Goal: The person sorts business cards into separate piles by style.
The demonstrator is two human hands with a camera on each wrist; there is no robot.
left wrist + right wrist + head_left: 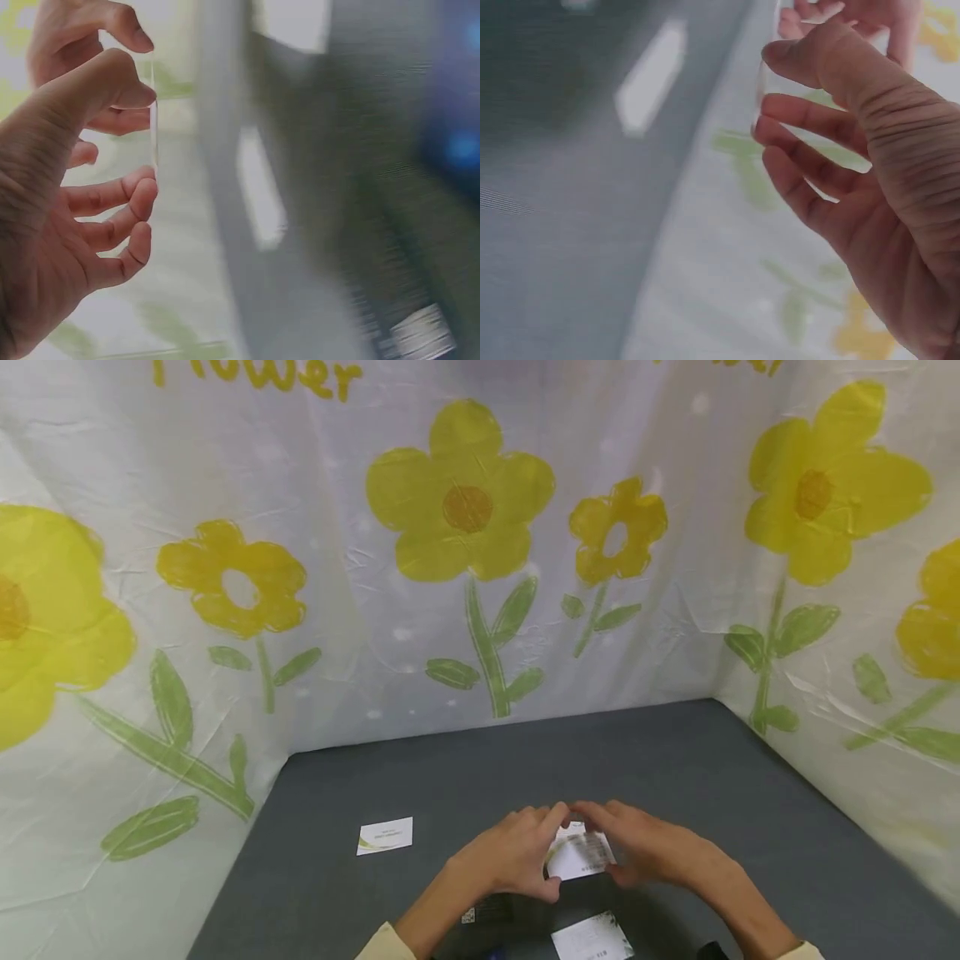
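A white card (577,857) with printed lines and a barcode is held between my two hands over the dark table. My left hand (517,853) grips it from the left, thumb low and fingers at the top. From the right, my right hand (652,850) holds it the same way. In the left wrist view the card (154,135) shows edge-on as a thin strip at the fingertips. The right wrist view also shows the card's thin edge (762,82) by the right thumb and fingers.
Another white card (385,836) lies to the left on the dark table (360,910). A further white card (594,938) lies close in front of me. Beside it is a dark item with a small code label (468,915). Flower-printed curtains (360,635) enclose the table.
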